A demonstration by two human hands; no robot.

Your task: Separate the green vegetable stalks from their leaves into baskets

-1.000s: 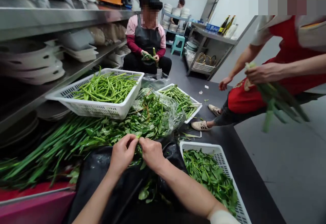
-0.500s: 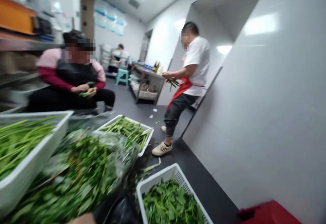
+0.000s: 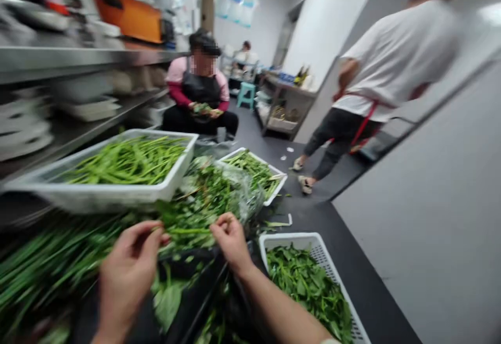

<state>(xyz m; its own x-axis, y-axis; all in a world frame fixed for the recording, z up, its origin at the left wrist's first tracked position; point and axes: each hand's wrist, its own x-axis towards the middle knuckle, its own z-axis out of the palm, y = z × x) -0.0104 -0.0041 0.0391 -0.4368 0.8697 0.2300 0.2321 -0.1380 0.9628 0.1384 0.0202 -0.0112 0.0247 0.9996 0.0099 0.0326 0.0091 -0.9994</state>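
Observation:
A thin green vegetable stem (image 3: pixel 191 230) stretches between my two hands, over a black plastic bag. My left hand (image 3: pixel 131 263) pinches its left end between thumb and fingers. Closed on the other end is my right hand (image 3: pixel 234 242), at the centre of the view. Leaves (image 3: pixel 168 299) hang over the dark bag (image 3: pixel 188 302) below. Just beyond my hands lies a heap of leafy greens (image 3: pixel 205 190), partly in clear plastic. To the right on the floor, a white basket (image 3: pixel 317 242) holds picked leaves (image 3: pixel 309 286).
A white tray of green stems (image 3: pixel 129 161) stands ahead left, with long green stalks (image 3: pixel 50 260) below it. Another white tray (image 3: pixel 270 198) is farther ahead. A seated co-worker (image 3: pixel 201 80) handles greens; another person (image 3: pixel 391 62) stands at right by the wall. Metal shelves (image 3: pixel 94 57) line the left.
The view has swung left and down. Both my hands have come into view, holding a stem between them. The standing person has moved nearer and turned away. The red object at lower right is out of view.

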